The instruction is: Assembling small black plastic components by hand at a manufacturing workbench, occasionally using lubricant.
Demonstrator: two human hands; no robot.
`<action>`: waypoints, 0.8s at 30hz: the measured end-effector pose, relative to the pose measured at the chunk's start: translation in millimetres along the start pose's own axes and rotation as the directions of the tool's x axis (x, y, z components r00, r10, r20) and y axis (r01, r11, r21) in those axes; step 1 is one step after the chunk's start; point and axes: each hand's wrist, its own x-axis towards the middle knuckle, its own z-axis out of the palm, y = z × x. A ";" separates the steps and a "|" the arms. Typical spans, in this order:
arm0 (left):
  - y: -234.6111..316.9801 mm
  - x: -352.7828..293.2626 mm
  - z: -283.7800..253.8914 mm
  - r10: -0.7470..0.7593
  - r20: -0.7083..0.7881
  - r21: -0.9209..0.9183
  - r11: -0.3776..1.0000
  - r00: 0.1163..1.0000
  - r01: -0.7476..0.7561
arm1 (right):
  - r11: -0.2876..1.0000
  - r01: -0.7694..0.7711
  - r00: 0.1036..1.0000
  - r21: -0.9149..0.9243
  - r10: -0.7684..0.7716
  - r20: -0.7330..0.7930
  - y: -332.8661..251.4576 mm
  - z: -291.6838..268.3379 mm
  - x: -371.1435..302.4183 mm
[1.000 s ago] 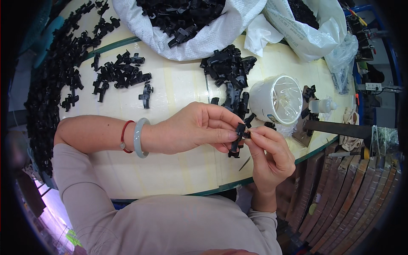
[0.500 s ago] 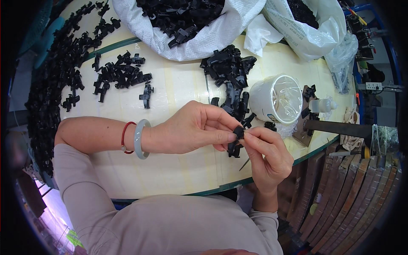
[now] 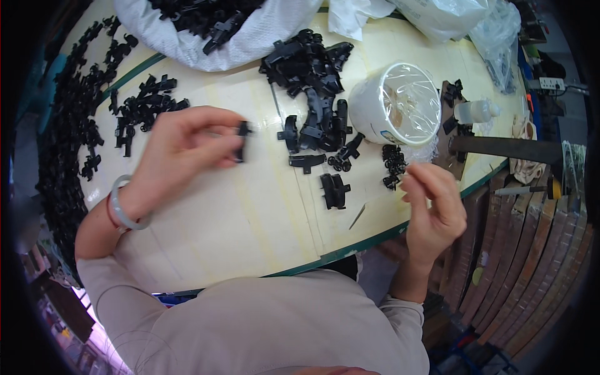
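My left hand (image 3: 181, 147), over the left middle of the table, pinches a black plastic part (image 3: 242, 142) between thumb and fingers; the part is smeared by motion. Beside it on the left lies a group of finished-looking black parts (image 3: 147, 100). My right hand (image 3: 439, 212) hovers by the table's right front edge, fingers curled in toward the thumb; whatever they may hold is too small to make out. Closest to it is a cluster of small black pieces (image 3: 392, 165). Between the hands lie several loose black parts (image 3: 334, 190) and a thin pointed metal tool (image 3: 357, 216).
A white tub (image 3: 369, 112) lined with clear plastic stands right of a heap of black parts (image 3: 306, 59). A white sack (image 3: 187, 47) of parts sits at the back. Right are a small bottle (image 3: 475, 111), a dark metal bar (image 3: 506, 147) and a yellow-black handled tool (image 3: 531, 189).
My hands have parted: the left has carried the black part leftward, while the right has moved right, toward the small black pieces. The view has shifted too.
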 end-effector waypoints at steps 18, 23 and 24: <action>12.1 2.7 45.1 0.659 0.537 0.550 0.199 0.526 -0.811 | 0.992 0.076 0.959 -0.099 -0.046 0.278 -0.7 35.0 -12.3; 1.7 26.8 70.6 0.622 0.712 0.404 0.014 0.325 -0.915 | 0.996 -0.034 0.968 -0.080 0.053 0.244 -5.1 22.5 -18.7; 1.9 28.7 72.1 0.627 0.717 0.388 0.002 0.303 -0.922 | 0.995 -0.040 0.971 -0.089 0.060 0.232 -5.0 21.3 -22.6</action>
